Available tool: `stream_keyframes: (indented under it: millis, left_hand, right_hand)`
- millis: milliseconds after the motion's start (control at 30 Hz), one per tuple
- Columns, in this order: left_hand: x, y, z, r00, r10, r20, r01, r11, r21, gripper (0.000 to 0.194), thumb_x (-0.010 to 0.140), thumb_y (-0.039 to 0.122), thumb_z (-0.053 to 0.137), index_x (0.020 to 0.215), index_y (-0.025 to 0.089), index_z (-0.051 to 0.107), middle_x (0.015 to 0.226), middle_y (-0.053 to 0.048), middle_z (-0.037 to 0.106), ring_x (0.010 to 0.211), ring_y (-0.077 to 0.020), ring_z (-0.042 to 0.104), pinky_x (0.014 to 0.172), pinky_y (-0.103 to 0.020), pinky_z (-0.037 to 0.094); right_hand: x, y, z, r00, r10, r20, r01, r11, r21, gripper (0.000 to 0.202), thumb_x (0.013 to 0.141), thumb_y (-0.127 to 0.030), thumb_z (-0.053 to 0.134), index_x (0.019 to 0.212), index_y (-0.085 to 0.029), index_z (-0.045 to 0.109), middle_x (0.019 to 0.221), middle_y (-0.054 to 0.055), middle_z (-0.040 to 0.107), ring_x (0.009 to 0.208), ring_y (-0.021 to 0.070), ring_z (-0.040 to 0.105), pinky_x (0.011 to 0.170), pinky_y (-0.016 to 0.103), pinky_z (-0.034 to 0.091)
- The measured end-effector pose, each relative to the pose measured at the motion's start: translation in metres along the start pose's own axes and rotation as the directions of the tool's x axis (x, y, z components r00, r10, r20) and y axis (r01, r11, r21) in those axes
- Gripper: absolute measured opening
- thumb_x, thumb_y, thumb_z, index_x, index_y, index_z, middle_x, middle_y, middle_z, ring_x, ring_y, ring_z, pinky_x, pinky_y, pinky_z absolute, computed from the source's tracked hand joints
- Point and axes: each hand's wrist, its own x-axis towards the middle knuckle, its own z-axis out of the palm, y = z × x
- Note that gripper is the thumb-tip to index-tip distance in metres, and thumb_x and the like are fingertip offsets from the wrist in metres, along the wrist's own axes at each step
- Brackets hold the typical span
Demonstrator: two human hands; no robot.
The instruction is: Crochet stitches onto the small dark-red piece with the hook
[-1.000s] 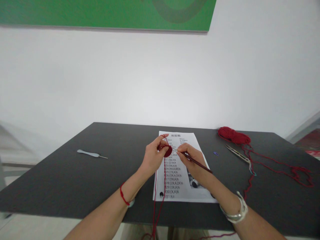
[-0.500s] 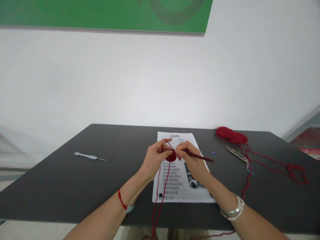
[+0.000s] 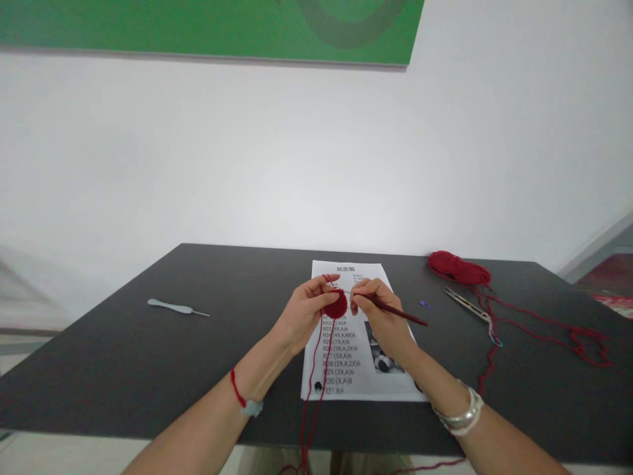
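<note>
A small round piece of red crochet (image 3: 336,305) is pinched between the thumb and fingers of my left hand (image 3: 302,311), with red yarn looped over the raised index finger. My right hand (image 3: 380,313) grips a crochet hook (image 3: 399,313) with a dark red handle; its thin metal tip reaches the upper edge of the crochet. Two red strands (image 3: 315,369) hang from the piece, over the paper and past the table's front edge. Under both hands lies a printed sheet (image 3: 341,389) with rows of text and a picture.
On the dark table (image 3: 123,369), a grey-handled hook (image 3: 171,306) lies at the left. To the right are a red yarn skein (image 3: 458,268), a small purple clip (image 3: 424,304), metal snips (image 3: 466,303) and loose red yarn (image 3: 539,322). Behind stands a white wall.
The crochet has shifted slightly left and shows more of its round face. My right hand has moved a little to the right, and more of the hook's metal shaft is visible.
</note>
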Motion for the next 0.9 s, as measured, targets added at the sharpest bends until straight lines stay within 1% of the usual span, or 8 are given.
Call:
stream_keyframes:
  millis: [67, 233, 433, 633, 733, 800, 900]
  left_hand:
    - [0.001, 0.001, -0.001, 1.000, 0.005, 0.006, -0.005, 1.000, 0.002, 0.033, 0.061, 0.012, 0.077, 0.094, 0.013, 0.070, 0.065, 0.003, 0.060, 0.061, -0.0081, 0.055, 0.063, -0.021, 0.042]
    - [0.002, 0.006, -0.002, 1.000, 0.002, 0.005, -0.002, 1.000, 0.023, 0.031, 0.059, 0.011, 0.077, 0.089, 0.013, 0.071, 0.067, 0.001, 0.061, 0.062, -0.0095, 0.056, 0.063, -0.023, 0.042]
    - [0.000, 0.013, -0.003, 0.999, -0.041, 0.033, 0.038, 0.996, 0.081, 0.031, 0.058, 0.011, 0.077, 0.088, 0.011, 0.071, 0.064, 0.001, 0.062, 0.058, -0.0081, 0.053, 0.059, -0.022, 0.040]
    - [0.000, 0.018, -0.007, 0.992, -0.100, 0.077, 0.090, 0.988, 0.123, 0.031, 0.060, 0.012, 0.075, 0.091, 0.010, 0.071, 0.070, -0.002, 0.066, 0.060, -0.0093, 0.057, 0.061, -0.023, 0.042]
    - [0.000, 0.020, -0.009, 0.987, -0.126, 0.098, 0.111, 0.983, 0.147, 0.030, 0.060, 0.011, 0.075, 0.090, 0.010, 0.071, 0.072, -0.004, 0.068, 0.062, -0.0103, 0.058, 0.063, -0.024, 0.043]
    - [0.000, 0.021, -0.011, 0.982, -0.145, 0.117, 0.125, 0.978, 0.165, 0.029, 0.061, 0.010, 0.074, 0.089, 0.010, 0.071, 0.072, -0.004, 0.068, 0.062, -0.0106, 0.059, 0.062, -0.024, 0.043]
    - [0.000, 0.023, -0.013, 0.973, -0.179, 0.148, 0.151, 0.971, 0.188, 0.027, 0.061, 0.010, 0.074, 0.087, 0.010, 0.071, 0.071, -0.004, 0.068, 0.061, -0.0103, 0.059, 0.060, -0.022, 0.043]
  right_hand:
    - [0.001, 0.000, -0.003, 1.000, 0.017, -0.008, -0.017, 0.999, 0.048, 0.006, 0.082, -0.020, 0.059, 0.078, -0.021, 0.055, 0.075, -0.002, 0.054, 0.059, 0.0118, 0.052, 0.055, 0.028, 0.044]
    - [0.002, -0.004, -0.009, 0.999, 0.038, -0.005, -0.038, 0.999, 0.019, 0.006, 0.081, -0.022, 0.062, 0.077, -0.021, 0.058, 0.073, -0.001, 0.055, 0.058, 0.0122, 0.051, 0.054, 0.028, 0.043]
    - [0.002, -0.009, -0.011, 0.997, 0.072, -0.008, -0.071, 0.997, 0.017, 0.006, 0.080, -0.020, 0.062, 0.075, -0.021, 0.059, 0.072, -0.001, 0.055, 0.056, 0.0113, 0.048, 0.052, 0.027, 0.040]
    - [0.002, -0.013, -0.016, 0.996, 0.077, 0.046, -0.078, 0.997, 0.001, 0.005, 0.078, -0.019, 0.065, 0.075, -0.021, 0.061, 0.076, 0.000, 0.058, 0.059, 0.0122, 0.048, 0.052, 0.027, 0.040]
    - [0.004, -0.013, -0.017, 0.993, 0.107, 0.047, -0.110, 0.992, 0.068, 0.007, 0.077, -0.020, 0.066, 0.073, -0.021, 0.060, 0.074, -0.001, 0.058, 0.056, 0.0113, 0.047, 0.050, 0.027, 0.040]
    - [0.004, -0.013, -0.018, 0.992, 0.119, 0.052, -0.125, 0.984, 0.129, 0.008, 0.077, -0.021, 0.066, 0.072, -0.021, 0.060, 0.071, -0.001, 0.057, 0.054, 0.0111, 0.047, 0.049, 0.027, 0.040]
    - [0.005, -0.016, -0.018, 0.989, 0.132, 0.070, -0.140, 0.983, 0.119, 0.009, 0.076, -0.022, 0.067, 0.072, -0.021, 0.059, 0.071, -0.001, 0.058, 0.052, 0.0108, 0.047, 0.048, 0.026, 0.039]
